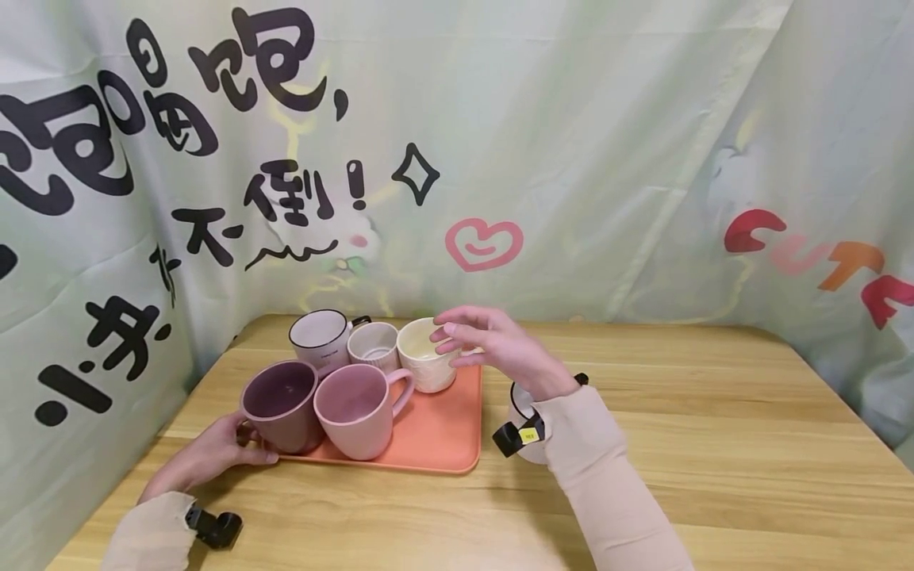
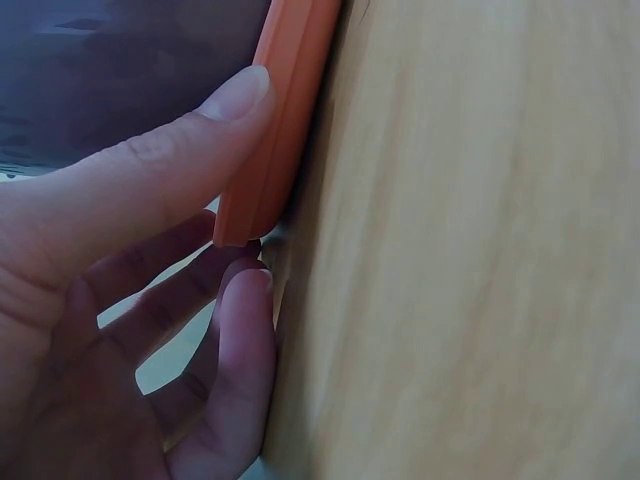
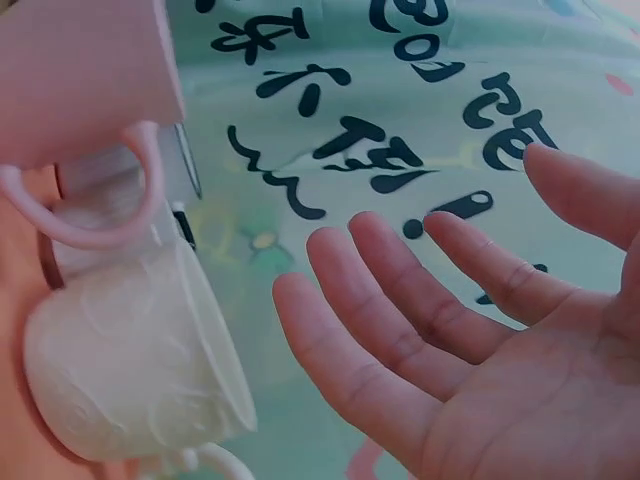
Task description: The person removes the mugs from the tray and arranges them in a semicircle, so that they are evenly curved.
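Observation:
At the near left corner of a coral tray (image 1: 439, 432), my left hand (image 1: 203, 452) grips the edge. Its thumb (image 2: 150, 165) lies along the rim, while the other fingers curl around the corner. Close beside that hand a dark mauve mug (image 1: 286, 424) stands on the tray, with a pink mug (image 1: 355, 428) to its right. Behind them are a white mug with a black rim (image 1: 319, 349), a small ribbed cup (image 1: 374, 349) and a cream embossed cup (image 3: 130, 360). My right hand (image 1: 500, 341) hovers by the cream cup, fingers spread and holding nothing.
Right of the tray, partly hidden by my right wrist, another white mug with a black rim (image 1: 531, 454) stands on the wooden table (image 1: 714, 444). A printed cloth (image 1: 571, 159) hangs behind the table and along its left side.

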Available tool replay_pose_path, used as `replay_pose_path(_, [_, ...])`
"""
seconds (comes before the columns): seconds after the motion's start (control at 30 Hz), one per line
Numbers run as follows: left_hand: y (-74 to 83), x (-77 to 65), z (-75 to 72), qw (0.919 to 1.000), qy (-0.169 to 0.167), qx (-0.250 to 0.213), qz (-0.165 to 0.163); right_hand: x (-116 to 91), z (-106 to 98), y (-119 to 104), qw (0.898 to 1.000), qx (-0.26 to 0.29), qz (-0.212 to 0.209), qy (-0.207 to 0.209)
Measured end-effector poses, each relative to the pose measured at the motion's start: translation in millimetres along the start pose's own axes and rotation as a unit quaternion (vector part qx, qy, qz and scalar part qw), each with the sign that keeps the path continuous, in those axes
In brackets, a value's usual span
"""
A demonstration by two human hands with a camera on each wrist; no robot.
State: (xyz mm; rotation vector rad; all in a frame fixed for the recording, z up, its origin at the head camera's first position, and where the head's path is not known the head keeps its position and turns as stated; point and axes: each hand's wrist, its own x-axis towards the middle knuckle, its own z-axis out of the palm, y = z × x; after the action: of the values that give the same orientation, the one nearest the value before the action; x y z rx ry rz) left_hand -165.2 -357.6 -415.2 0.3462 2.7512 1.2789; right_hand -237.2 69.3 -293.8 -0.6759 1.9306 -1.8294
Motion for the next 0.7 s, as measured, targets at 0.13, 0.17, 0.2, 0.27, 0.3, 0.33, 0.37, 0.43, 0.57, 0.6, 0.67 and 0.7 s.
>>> replay_pose_path(0.13, [1.7, 0.3, -0.6, 1.0000, -0.003, -0.001, -0.008, 3.8, 6.9, 6.2, 1.000, 0.000, 0.004, -0.005])
replay_pose_path(0.17, [2.3, 0.2, -0.9, 0.9999, -0.004, 0.000, -0.009, 5.0, 8.3, 7.7, 1.000, 0.003, 0.004, -0.006])
replay_pose_path(0.2, [3.0, 0.1, -1.2, 0.9999, -0.004, 0.000, -0.011, 6.1, 9.7, 9.1, 1.000, 0.003, 0.004, -0.007])
replay_pose_path(0.27, [3.9, 0.1, -1.9, 0.9999, -0.003, 0.003, -0.012, 8.0, 12.5, 11.2, 1.000, 0.005, 0.005, -0.011])
replay_pose_path(0.3, [4.3, 0.0, -2.2, 0.9999, -0.004, 0.004, -0.013, 8.7, 13.7, 12.0, 1.000, 0.007, 0.007, -0.011])
replay_pose_path(0.33, [4.6, 0.0, -2.5, 0.9999, -0.004, 0.005, -0.014, 9.5, 15.0, 12.8, 1.000, 0.010, 0.008, -0.012])
replay_pose_path(0.37, [4.8, 0.0, -2.6, 0.9999, -0.005, 0.006, -0.014, 10.4, 16.2, 13.9, 1.000, 0.012, 0.009, -0.013])
replay_pose_path(0.43, [4.7, 0.1, -2.6, 0.9999, -0.006, 0.005, -0.012, 11.9, 18.8, 15.6, 1.000, 0.016, 0.009, -0.015])
replay_pose_path(0.57, [3.7, 0.1, -1.7, 1.0000, -0.006, -0.001, -0.006, 14.3, 23.8, 19.0, 0.999, 0.026, 0.009, -0.021])
replay_pose_path(0.6, [3.3, 0.0, -1.4, 1.0000, -0.006, -0.002, -0.004, 14.6, 25.0, 19.6, 0.999, 0.029, 0.009, -0.023])
replay_pose_path(0.67, [2.8, -0.2, -0.9, 1.0000, -0.007, -0.006, -0.001, 15.2, 27.0, 21.3, 0.999, 0.033, 0.010, -0.024])
replay_pose_path(0.7, [2.6, -0.2, -0.7, 1.0000, -0.007, -0.007, 0.000, 15.6, 27.9, 22.2, 0.999, 0.035, 0.009, -0.025])
